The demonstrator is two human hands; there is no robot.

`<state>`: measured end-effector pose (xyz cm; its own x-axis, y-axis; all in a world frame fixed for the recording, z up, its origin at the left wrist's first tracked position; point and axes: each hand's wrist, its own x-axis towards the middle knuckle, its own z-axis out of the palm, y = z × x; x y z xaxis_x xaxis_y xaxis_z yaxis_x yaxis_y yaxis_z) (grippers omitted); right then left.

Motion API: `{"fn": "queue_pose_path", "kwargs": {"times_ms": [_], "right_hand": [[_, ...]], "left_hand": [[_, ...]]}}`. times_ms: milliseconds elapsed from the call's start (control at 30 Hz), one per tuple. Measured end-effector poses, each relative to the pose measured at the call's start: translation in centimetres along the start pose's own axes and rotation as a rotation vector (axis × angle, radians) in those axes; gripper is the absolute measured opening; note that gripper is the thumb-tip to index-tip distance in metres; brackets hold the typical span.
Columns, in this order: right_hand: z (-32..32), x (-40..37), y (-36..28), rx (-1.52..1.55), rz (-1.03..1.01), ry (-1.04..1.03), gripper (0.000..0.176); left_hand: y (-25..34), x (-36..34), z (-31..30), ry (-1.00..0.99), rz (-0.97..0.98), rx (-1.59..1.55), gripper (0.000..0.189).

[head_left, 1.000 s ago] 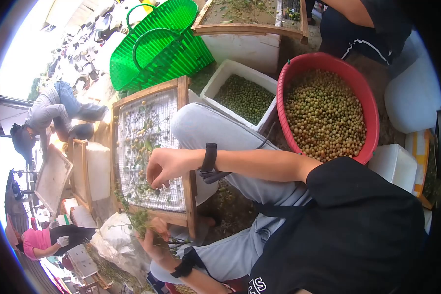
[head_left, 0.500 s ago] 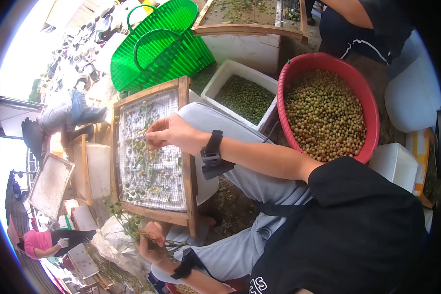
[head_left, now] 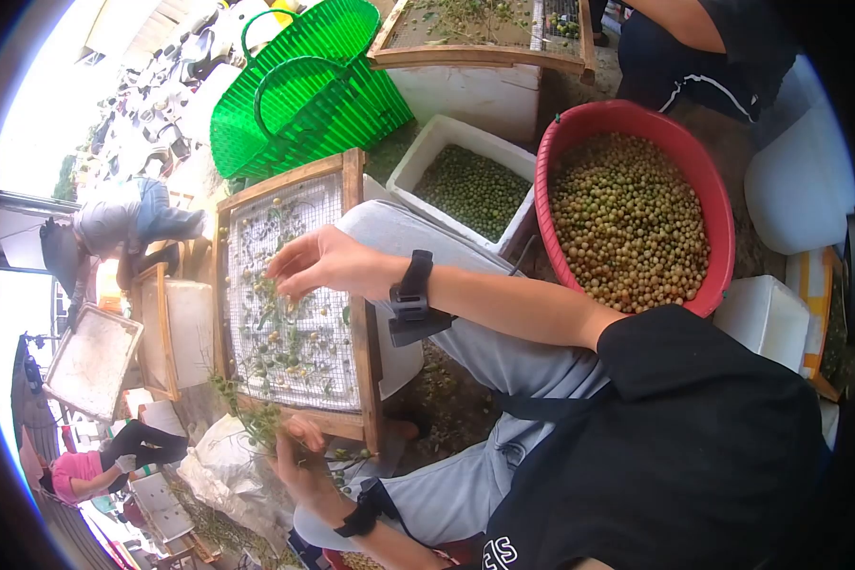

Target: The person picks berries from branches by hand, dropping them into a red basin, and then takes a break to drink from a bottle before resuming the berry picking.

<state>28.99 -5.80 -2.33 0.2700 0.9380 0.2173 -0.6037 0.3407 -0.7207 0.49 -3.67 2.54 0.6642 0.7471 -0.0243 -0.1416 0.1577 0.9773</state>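
Note:
Over the wooden-framed mesh screen (head_left: 355, 190), my right hand (head_left: 325, 266) hangs with its thumb and fingers apart and nothing visible between them. Small round fruits and bits of green lie scattered on the mesh. Beside the frame's lower edge in the picture, my left hand (head_left: 304, 467) has its fingers curled round a thin leafy branch (head_left: 255, 418) with small green fruits. Part of the branch is hidden by the fingers.
A red tub (head_left: 715, 214) of pale round fruits and a white foam box (head_left: 418, 157) of green ones stand near my knee. Beyond are a green basket (head_left: 351, 100), another screen (head_left: 484, 59), a white sack (head_left: 220, 465) and several people.
My right hand's fingers have opened from a pinch and shifted slightly left over the mesh. My left hand has turned a little, with the branch still in it. A background person in pink has moved.

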Motion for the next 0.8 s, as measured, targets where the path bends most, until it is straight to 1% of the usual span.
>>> {"fn": "queue_pose_path", "kwargs": {"times_ms": [67,100,133,167,267,367,467,567,667,767,800], "right_hand": [[2.5,-0.9,0.5,-0.151,-0.003,-0.159,0.019],[3.4,-1.3,1.2,-0.266,-0.078,-0.197,0.016],[4.3,-1.7,1.9,-0.38,-0.154,-0.235,0.013],[4.9,-2.0,2.4,-0.496,-0.231,-0.274,0.011],[5.8,-2.7,2.6,-0.643,-0.28,-0.235,0.007],[5.9,-2.8,2.9,-0.526,-0.335,-0.238,0.009],[6.0,-2.8,3.3,-0.587,-0.479,-0.255,0.009],[6.1,-3.1,2.9,-0.686,-0.566,-0.354,0.009],[6.1,-3.4,3.0,-0.737,-0.699,-0.365,0.01],[6.4,-3.7,3.5,-0.746,-0.757,-0.375,0.009],[6.4,-3.7,3.5,-0.744,-0.769,-0.369,0.009]], "left_hand": [[-1.5,0.8,1.6,0.207,-0.001,-0.015,0.022],[-2.2,1.0,1.8,0.313,-0.001,-0.022,0.021],[-2.5,1.1,1.3,0.278,-0.045,0.001,0.021],[-2.8,1.2,1.2,0.294,-0.053,-0.018,0.022],[-3.0,1.5,1.2,0.324,-0.085,-0.03,0.022],[-2.7,1.6,2.4,0.412,-0.098,-0.029,0.022],[-3.2,1.4,1.0,0.316,-0.142,-0.165,0.024],[-2.6,1.4,1.4,0.364,-0.182,-0.239,0.022],[-2.6,1.2,1.4,0.364,-0.196,-0.218,0.023],[-2.0,1.0,2.3,0.449,-0.241,-0.215,0.022],[-2.1,1.0,2.1,0.426,-0.239,-0.232,0.022]]}}
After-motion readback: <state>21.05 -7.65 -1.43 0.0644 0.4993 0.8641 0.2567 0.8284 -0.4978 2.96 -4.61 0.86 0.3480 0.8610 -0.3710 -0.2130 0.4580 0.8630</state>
